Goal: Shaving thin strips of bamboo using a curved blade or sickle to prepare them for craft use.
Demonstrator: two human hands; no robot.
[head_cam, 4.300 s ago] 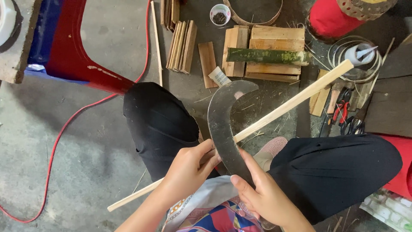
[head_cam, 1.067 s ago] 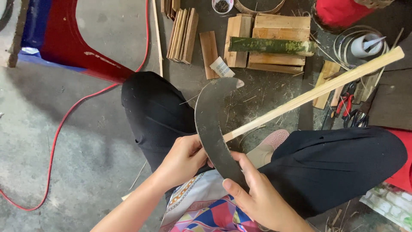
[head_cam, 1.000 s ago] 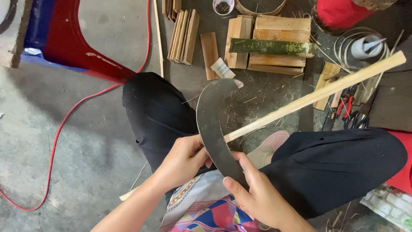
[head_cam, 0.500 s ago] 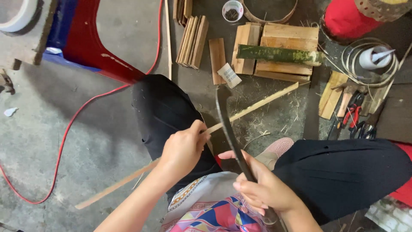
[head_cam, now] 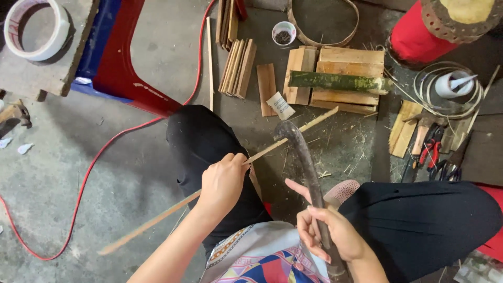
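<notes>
The left hand (head_cam: 222, 183) was clenched around a long bamboo strip (head_cam: 293, 137), which ran from the floor at lower left, across the left knee, to a free tip near the stacked wood blocks (head_cam: 346, 63). The right hand (head_cam: 327, 236) was grasping the handle of a curved billhook (head_cam: 301, 152), its blade seen edge-on and crossing the strip close to the tip, with the index finger lifted off the handle.

Hazards, as judged:
- The blade stood just above the space between the knees, with a pink-shod foot (head_cam: 341, 191) directly below. A slip off the strip would likely carry the edge toward the foot or thigh.
- The left hand held the strip near the blade; a jump along the grain could bring the edge toward those fingers.
- The lifted index finger suggested a looser hold on the handle.
- The red cable (head_cam: 94, 167) trailed across the floor beside the left leg and could snag the strip's rear end.

Room: open concrete floor (head_cam: 78, 209) lay to the left. Ahead it was crowded by the green bamboo section (head_cam: 335, 81), slats (head_cam: 238, 65) and a small cup (head_cam: 284, 32); pliers (head_cam: 432, 152) and a wire coil (head_cam: 445, 89) hemmed the right.
</notes>
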